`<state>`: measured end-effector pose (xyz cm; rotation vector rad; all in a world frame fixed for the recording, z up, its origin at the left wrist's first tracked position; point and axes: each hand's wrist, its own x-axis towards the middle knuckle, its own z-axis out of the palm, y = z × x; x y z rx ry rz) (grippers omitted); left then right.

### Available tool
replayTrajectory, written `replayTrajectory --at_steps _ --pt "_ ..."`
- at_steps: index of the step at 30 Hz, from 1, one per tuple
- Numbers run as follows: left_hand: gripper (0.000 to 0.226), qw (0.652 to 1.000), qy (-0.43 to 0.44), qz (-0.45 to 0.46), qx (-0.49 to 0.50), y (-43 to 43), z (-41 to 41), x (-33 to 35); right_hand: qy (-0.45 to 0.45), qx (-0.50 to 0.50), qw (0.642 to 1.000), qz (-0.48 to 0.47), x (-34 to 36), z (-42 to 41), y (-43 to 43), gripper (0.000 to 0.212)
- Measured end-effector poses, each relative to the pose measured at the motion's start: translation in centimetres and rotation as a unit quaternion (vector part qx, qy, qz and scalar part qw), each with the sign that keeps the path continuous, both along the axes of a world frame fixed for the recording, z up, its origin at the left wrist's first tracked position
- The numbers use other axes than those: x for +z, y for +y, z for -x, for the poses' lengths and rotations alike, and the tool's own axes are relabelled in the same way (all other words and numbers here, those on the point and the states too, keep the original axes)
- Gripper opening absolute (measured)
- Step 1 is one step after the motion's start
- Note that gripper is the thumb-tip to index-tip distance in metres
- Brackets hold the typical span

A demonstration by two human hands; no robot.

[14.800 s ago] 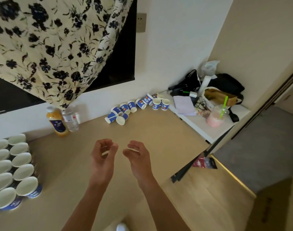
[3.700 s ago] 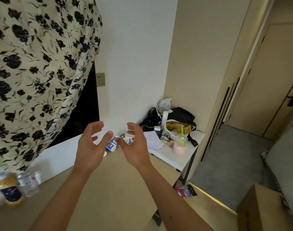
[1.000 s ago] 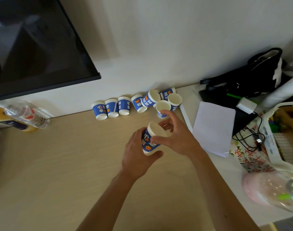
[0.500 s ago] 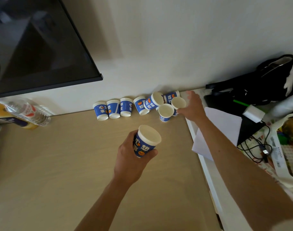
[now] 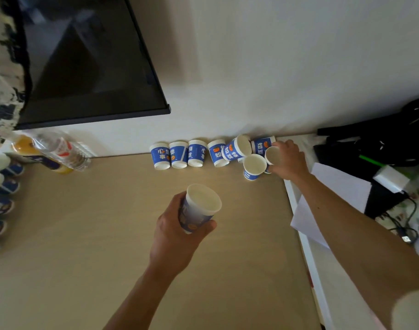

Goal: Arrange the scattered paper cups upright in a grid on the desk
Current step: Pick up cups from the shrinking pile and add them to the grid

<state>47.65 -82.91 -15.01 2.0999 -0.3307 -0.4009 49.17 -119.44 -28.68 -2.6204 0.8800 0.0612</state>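
While the left hand (image 5: pixel 175 236) grips one upright paper cup (image 5: pixel 200 209) over the desk (image 5: pixel 84 234), fingers curled round it, right hand (image 5: pixel 288 160) further ahead, fingers round a second cup (image 5: pixel 272 155), scattered cups (image 5: pixel 179 154) just left of it.

The tan desk (image 5: pixel 108 246) runs to the wall. Against the wall stands a row of cups (image 5: pixel 179 154). Just right of it lies a tipped cup (image 5: pixel 237 148), with an upright cup (image 5: pixel 253 166) in front. Two bottles (image 5: pixel 63 151) sit at the back left, near the left cups (image 5: pixel 3 184) standing along that edge. A white table (image 5: pixel 327 270) adjoins on the right, bearing paper (image 5: pixel 334 186).
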Motion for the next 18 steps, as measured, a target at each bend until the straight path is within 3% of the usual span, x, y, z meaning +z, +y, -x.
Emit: replayTrajectory --at_steps 9,18 --pt "0.062 1.000 0.007 0.017 0.019 2.9 0.9 0.1 -0.195 -0.136 0.963 -0.128 4.8 4.6 3.6 0.086" --pt "0.062 0.994 0.023 0.052 0.089 11.1 3.0 1.1 -0.289 -0.144 0.913 -0.250 8.7 7.8 19.8 0.077"
